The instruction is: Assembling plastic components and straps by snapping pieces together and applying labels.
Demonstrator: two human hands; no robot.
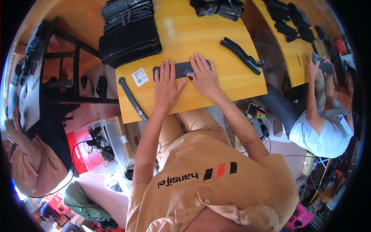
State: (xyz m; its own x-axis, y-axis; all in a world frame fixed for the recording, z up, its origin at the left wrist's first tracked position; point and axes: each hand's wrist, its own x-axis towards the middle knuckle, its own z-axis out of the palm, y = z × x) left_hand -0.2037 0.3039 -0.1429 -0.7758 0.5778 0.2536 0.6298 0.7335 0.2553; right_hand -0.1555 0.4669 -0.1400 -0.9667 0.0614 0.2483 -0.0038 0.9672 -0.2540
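Note:
A dark grey, flat, long piece with rounded ends [181,70], perhaps folded fabric, lies crosswise on the yellow wooden table [185,38]. My left hand [167,86] rests flat over its left part, fingers stretched out and thumb apart. Over the right part, my right hand [205,77] is spread flat too; something small and dark shows at its thumb tip. To the left of the piece are a white printed label [140,77] and a grey strap [132,99] with a rounded end. Both hands press from above and grip nothing.
A tall stack of black folded pieces [131,48] stands at the back left. Black strips [241,55] lie to the right, and a dark bundle [222,11] at the back. Co-workers sit on both sides, one holding a dark piece [322,65]. A clear bin with cables [101,147] is below left.

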